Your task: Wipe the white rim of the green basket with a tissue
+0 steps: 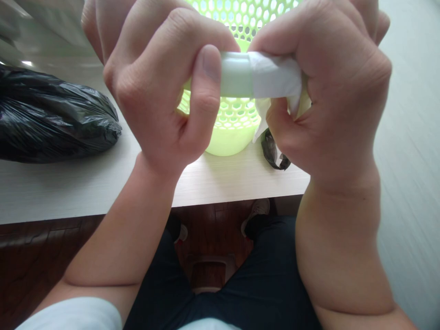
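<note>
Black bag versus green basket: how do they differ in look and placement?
The black bag is shiny and creased, while the green basket is patterned with holes. The bag lies left of the left hand; the basket shows between that and the right hand. Both show against the pale table.

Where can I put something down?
There's room on the pale surface right of the right hand, and the pale table strip in front of the light-green perforated plastic basket. It's crowded around the basket: left hand, right hand, crumpled black plastic. A shiny black plastic bag takes the left.
</note>
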Available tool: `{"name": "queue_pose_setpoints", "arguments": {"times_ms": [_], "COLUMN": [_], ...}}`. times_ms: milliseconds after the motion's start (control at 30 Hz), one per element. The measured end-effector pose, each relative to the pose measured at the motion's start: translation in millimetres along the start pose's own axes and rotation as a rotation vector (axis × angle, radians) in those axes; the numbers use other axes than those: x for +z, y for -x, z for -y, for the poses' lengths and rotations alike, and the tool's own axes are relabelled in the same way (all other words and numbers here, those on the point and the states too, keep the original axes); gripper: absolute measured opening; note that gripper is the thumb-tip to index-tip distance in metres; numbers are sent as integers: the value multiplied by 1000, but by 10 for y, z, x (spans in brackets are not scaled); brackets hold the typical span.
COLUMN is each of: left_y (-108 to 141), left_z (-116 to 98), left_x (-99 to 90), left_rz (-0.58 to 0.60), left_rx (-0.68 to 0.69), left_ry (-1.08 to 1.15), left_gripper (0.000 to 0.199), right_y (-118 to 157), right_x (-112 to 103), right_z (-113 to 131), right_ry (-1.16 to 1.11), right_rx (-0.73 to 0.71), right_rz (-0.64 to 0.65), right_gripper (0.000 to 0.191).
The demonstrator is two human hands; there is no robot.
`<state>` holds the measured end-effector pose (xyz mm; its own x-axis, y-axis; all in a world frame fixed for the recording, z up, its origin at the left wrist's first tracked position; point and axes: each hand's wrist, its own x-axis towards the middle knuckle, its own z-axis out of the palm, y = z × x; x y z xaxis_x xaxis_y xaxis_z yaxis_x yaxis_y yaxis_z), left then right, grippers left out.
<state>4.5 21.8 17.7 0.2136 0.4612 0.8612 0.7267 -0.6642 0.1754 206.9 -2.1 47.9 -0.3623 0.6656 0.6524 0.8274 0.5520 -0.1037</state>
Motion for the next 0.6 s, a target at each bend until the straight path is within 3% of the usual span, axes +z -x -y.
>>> {"name": "queue_pose_setpoints", "arguments": {"times_ms": [167,333,600], "left_y": [2,14,15], "left_z": [-18,16,13], "left_x": [33,19,-5], "left_rz": [-66,-12,8], "left_rx": [6,12,11], "left_ry": [5,-10,-10], "left_gripper": [37,36,36], "right_y": [2,-8,-4], "right_x": [12,27,25], "right_z": [5,28,23], "right_ry": [-4,-37,-37], "right_rx": [22,17,10], "right_rz": [7,-45,-43], "right_gripper": [30,29,43]}}
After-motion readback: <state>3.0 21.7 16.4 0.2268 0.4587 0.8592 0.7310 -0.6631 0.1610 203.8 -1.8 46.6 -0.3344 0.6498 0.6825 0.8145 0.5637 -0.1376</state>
